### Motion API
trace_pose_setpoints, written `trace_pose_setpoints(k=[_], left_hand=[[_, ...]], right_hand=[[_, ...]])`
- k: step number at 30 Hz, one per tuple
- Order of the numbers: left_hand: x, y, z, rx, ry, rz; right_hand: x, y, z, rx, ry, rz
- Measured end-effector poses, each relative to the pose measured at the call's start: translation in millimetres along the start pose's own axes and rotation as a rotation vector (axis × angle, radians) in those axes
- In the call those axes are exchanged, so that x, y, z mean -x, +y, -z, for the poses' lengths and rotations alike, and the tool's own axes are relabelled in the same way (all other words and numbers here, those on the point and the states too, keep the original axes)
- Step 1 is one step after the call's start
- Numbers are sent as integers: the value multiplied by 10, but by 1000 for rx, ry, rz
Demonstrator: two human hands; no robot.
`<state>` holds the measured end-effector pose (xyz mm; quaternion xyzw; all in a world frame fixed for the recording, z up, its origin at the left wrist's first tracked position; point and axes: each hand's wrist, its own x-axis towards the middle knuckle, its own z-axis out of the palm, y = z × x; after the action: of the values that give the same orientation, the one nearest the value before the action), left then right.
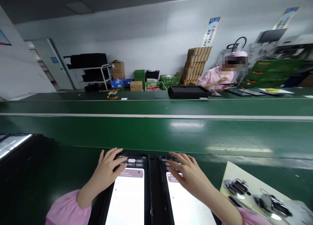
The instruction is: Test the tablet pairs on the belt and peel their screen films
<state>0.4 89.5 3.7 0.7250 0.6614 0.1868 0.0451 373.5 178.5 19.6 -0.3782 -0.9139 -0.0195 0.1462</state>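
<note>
Two lit tablets lie side by side on the near green bench, each with a dropped-down panel of buttons above a white screen. Over the upper left part of the left tablet (129,195) rests my left hand (110,168), fingers spread and holding nothing. My right hand (186,171) lies likewise across the top of the right tablet (188,202), its fingers apart over the button panel. Whether the fingertips touch the glass I cannot tell. Pink sleeves cover both forearms near the bottom edge.
At left lies another screen in a black tray (36,142). At right, metal clamp-like devices (241,187) and a pen sit on a pale sheet (230,173). A green conveyor (146,130) crosses ahead. Beyond it are a black tray (188,91) and a co-worker in pink (212,77).
</note>
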Motion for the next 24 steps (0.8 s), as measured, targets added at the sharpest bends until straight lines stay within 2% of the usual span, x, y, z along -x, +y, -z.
trace_pose_setpoints(k=[9,18,21,24], left_hand=[[42,-59,-73,-28,-39,-8],[17,-3,-35,-62,-13,-37],[157,7,-65,-51,92,-51],[411,-165,-162,83,307,71]], right_hand=[[-30,-28,1,-70,-81,-27],[-37,-8,-90,-266,-27,-64],[7,60,-30,-395,30,-96],[119,247,40,-565,153,-212]])
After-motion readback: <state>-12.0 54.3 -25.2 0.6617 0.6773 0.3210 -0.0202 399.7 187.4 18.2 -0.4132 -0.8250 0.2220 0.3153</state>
